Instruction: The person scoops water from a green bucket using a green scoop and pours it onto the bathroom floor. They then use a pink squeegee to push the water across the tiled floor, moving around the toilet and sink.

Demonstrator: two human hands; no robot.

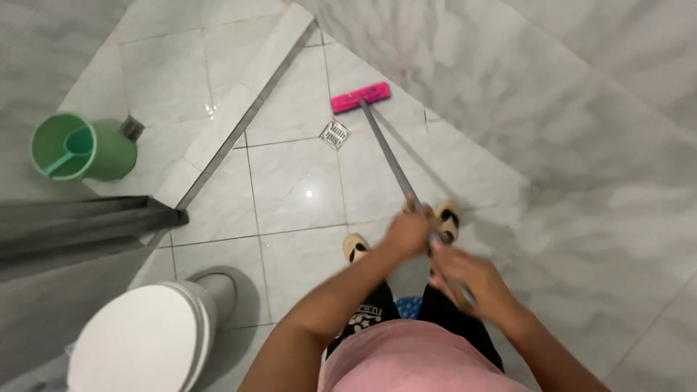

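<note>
A long grey handle (388, 156) runs from my hands down to a pink brush head (361, 97) resting on the wet tiled floor, beside a small square metal drain (335, 134). My left hand (408, 231) grips the handle higher toward the brush. My right hand (465, 279) grips its near end, closer to my body. Both hands are blurred. My feet in beige sandals (355, 248) stand on the tiles below the hands.
A white toilet with its lid down (138, 337) sits at lower left. A green bucket with a green dipper inside (76, 149) stands at left, behind a low white kerb (239, 98). A marbled wall (566, 131) fills the right side.
</note>
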